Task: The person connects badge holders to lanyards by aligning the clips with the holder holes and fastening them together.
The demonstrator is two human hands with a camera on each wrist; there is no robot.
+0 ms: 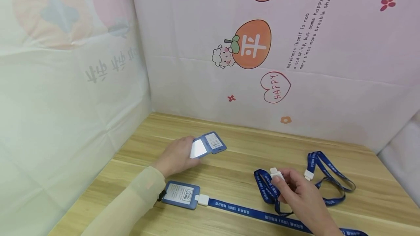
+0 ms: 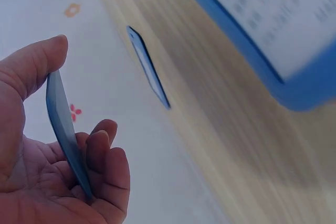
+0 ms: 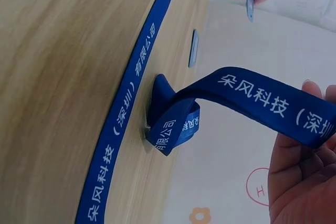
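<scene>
My left hand (image 1: pixel 177 156) grips a blue card holder (image 1: pixel 198 149) by its edges, thumb on one side and curled fingers on the other; its face shines with glare. In the left wrist view this card holder (image 2: pixel 65 129) appears nearly edge-on. Just beyond it, a second blue card holder (image 1: pixel 214 142) lies on the table. My right hand (image 1: pixel 303 196) pinches the white clip (image 1: pixel 276 174) of a dark blue lanyard (image 1: pixel 262 188) between thumb and fingers. Its printed strap (image 3: pixel 252 98) droops from the hand to a folded heap on the tabletop in the right wrist view.
Nearer me, a third card holder (image 1: pixel 180 194) hangs on a white clip (image 1: pixel 203 200) with its lanyard strap (image 1: pixel 249 212) stretched rightward under the right hand. Another looped lanyard (image 1: pixel 312 161) lies at the right. Printed white cloth (image 1: pixel 197 83) walls the wooden table (image 1: pixel 236 177).
</scene>
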